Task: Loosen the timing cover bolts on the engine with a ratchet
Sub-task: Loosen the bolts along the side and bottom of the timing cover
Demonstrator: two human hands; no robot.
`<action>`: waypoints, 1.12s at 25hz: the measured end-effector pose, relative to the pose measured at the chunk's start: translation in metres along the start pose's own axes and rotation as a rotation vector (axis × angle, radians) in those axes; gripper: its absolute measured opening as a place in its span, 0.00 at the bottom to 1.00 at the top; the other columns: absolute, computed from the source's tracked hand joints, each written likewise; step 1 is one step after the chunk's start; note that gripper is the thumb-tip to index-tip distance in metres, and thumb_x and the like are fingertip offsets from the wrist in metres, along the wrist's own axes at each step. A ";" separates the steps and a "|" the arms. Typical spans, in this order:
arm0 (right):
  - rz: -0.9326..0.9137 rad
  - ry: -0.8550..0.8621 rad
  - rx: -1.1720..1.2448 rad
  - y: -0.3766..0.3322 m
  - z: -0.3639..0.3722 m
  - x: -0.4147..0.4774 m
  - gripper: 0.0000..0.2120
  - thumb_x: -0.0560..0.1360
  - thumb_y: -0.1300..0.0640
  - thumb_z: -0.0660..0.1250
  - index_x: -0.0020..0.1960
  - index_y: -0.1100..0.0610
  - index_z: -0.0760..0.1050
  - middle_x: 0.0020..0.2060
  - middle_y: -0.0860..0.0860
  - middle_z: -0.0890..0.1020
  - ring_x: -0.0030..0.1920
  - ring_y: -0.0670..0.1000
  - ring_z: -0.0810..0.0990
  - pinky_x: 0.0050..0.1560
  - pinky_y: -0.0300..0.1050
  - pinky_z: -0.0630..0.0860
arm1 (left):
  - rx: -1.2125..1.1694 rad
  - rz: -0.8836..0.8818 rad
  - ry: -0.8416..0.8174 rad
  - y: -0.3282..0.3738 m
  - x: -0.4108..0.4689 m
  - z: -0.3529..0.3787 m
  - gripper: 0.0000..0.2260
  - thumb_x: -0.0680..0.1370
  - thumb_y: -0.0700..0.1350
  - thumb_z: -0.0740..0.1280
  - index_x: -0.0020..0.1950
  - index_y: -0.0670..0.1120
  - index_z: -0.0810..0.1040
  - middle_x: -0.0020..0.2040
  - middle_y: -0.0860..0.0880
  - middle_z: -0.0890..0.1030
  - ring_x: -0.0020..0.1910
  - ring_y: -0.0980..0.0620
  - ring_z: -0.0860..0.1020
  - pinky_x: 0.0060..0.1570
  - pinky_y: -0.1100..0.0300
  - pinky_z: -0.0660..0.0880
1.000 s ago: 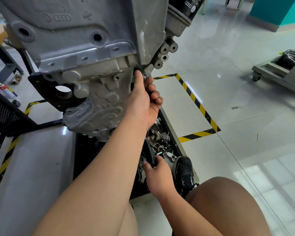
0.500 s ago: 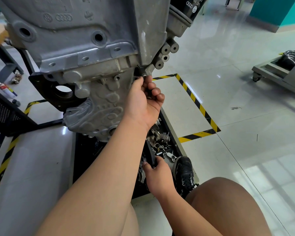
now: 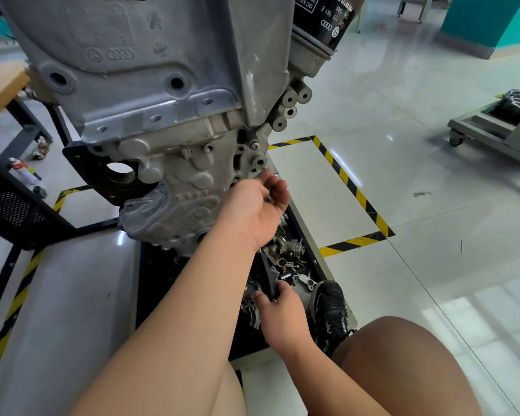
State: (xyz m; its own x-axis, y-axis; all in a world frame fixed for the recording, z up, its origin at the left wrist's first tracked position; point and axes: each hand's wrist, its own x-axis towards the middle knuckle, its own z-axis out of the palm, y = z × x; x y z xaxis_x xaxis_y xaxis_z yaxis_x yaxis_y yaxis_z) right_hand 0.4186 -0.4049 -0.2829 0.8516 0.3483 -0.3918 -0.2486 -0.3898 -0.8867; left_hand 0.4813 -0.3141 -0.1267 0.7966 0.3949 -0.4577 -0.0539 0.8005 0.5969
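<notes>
The grey engine (image 3: 150,109) hangs on its stand, with the ribbed timing cover (image 3: 186,202) facing me. A small bolt (image 3: 254,144) shows on the cover's right edge. My left hand (image 3: 252,205) is below that bolt, fingers curled round the upper end of the black ratchet (image 3: 267,276); the ratchet's head is hidden inside the hand. The handle runs down to my right hand (image 3: 279,313), which grips its lower end over the parts tray.
A black tray (image 3: 314,259) under the engine holds several loose metal parts. My black shoe (image 3: 330,304) rests at its right edge. An oil filter (image 3: 321,19) sticks out top right. Yellow-black tape (image 3: 351,187) marks the floor, and a wheeled cart (image 3: 493,130) stands at right.
My left hand with the ratchet's upper end has dropped from the cover's right edge, uncovering the bolt there. My right hand keeps its grip on the handle in place.
</notes>
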 end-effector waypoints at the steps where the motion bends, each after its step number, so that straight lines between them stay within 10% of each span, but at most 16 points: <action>1: 0.000 0.001 -0.003 0.000 0.000 0.000 0.06 0.77 0.51 0.64 0.54 0.47 0.74 0.39 0.42 0.82 0.37 0.39 0.79 0.37 0.36 0.74 | 0.024 -0.020 0.005 -0.002 -0.001 -0.001 0.17 0.79 0.30 0.46 0.46 0.39 0.74 0.41 0.44 0.74 0.37 0.50 0.76 0.35 0.59 0.76; 28: -0.023 0.010 -0.028 0.004 0.001 0.003 0.06 0.77 0.50 0.64 0.53 0.47 0.74 0.40 0.42 0.82 0.40 0.40 0.79 0.39 0.37 0.74 | 0.097 -0.059 -0.205 -0.009 0.000 0.002 0.07 0.81 0.43 0.63 0.45 0.43 0.77 0.31 0.51 0.73 0.25 0.58 0.73 0.25 0.66 0.72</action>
State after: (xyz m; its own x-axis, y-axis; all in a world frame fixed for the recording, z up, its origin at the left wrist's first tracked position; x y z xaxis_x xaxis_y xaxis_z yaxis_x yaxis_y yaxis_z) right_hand 0.4196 -0.4049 -0.2878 0.8615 0.3491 -0.3686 -0.2157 -0.4055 -0.8883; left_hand 0.4835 -0.3224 -0.1307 0.9027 0.2412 -0.3563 0.0464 0.7688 0.6378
